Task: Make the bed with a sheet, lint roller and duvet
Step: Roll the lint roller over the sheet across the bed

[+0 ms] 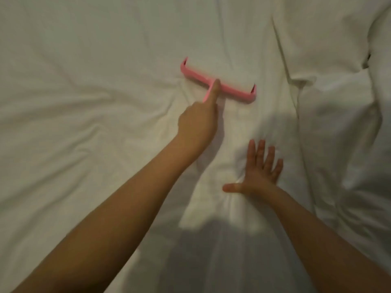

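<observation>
A pink lint roller (pixel 230 89) with a wide white roll lies on the white sheet (pixel 84 102) at the centre of the head view. My left hand (pixel 197 121) grips its handle, with the index finger stretched along the handle to the frame. My right hand (pixel 259 172) presses flat on the sheet to the lower right of the roller, fingers spread and straight. The sheet is wrinkled around both hands.
A bulky white fold of bedding, likely the duvet (pixel 338 102), is piled along the right side, with a seam running down beside it. A small dark gap (pixel 367 60) shows at the right edge. White fabric fills the rest of the view.
</observation>
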{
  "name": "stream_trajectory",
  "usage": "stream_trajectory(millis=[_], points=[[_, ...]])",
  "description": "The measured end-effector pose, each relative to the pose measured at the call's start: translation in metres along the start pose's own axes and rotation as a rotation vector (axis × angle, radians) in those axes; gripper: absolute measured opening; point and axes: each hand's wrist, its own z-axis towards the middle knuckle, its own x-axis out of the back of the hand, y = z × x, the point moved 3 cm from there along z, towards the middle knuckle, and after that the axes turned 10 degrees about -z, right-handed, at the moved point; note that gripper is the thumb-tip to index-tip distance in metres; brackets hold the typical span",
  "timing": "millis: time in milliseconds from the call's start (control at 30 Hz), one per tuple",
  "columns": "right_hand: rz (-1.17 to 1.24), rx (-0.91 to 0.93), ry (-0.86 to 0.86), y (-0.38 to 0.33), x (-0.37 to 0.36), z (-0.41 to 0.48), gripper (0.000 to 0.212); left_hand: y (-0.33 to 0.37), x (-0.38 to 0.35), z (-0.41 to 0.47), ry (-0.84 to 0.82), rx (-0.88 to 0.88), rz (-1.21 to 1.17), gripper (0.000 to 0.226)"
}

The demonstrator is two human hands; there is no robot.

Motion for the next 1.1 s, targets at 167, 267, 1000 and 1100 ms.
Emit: stream_trajectory(millis=[167,267,1000,1100], points=[[-0.013,0.018,0.025,0.000,-0.001,-0.001,0.143,-0.042,-0.008,-0.127,-0.200,0.097,0.171,0.068],[-0.010,0.026,-0.013,-0.001,0.002,0.001,0.146,-0.045,-0.004,-0.097,-0.131,0.056,0.162,0.062],[-0.004,0.238,0.125,-0.042,-0.113,-0.155,0.122,-0.102,0.002,-0.250,-0.142,0.081,0.199,0.063],[0.015,0.197,0.096,-0.041,-0.123,-0.172,0.114,-0.073,-0.009,-0.196,-0.072,-0.015,0.184,0.054]])
